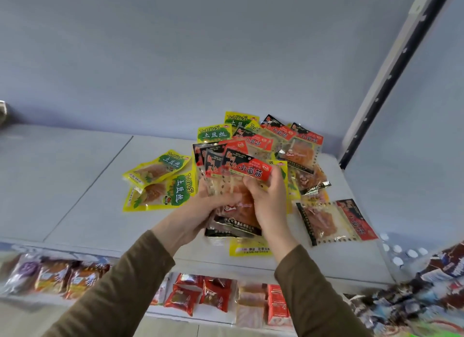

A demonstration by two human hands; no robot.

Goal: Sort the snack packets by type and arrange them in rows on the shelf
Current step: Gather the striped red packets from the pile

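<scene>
Your left hand (pixel 200 206) and right hand (pixel 266 198) both curl their fingers around a fanned stack of red packets (pixel 236 175), held above the shelf (pixel 75 175) near its front edge. Behind it lies the mixed pile (pixel 288 145); two yellow packets (pixel 158 180) lie just left, one red packet (pixel 334 221) right.

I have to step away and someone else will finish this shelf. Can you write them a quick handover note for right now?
Left hand and right hand both grip one fanned stack of red-and-black packets above the shelf.
Two yellow-green packets lie left of the hands, apart from the mixed pile at the back right. One red-and-black packet lies alone at right.
Done: some red ones gathered. Left: split the pile by type, lay out rows.
</scene>
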